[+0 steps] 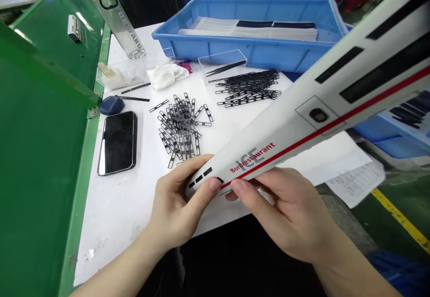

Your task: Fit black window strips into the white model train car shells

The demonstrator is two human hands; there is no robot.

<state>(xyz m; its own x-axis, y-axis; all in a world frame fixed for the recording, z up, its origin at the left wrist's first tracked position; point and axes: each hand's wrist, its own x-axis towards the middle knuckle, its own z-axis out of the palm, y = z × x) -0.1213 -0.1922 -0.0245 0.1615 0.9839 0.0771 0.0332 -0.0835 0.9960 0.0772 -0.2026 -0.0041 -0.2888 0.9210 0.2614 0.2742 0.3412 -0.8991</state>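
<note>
From my end, I have the left hand (176, 207) gripping the near end of a white train body (289, 122), thumb just beside a small black patch (219, 180). The right hand (292, 212) grips its lower edge, thumb on the red stripe (369, 103). The body slants above the table (104, 216), its far end toward the upper right. Beyond the left hand I see a loose pile of framed strips (181, 124), with a phone (117, 142) to its left. Farther back, black strips (248, 86) lie before a blue bin (265, 55) holding white pieces (208, 26).
</note>
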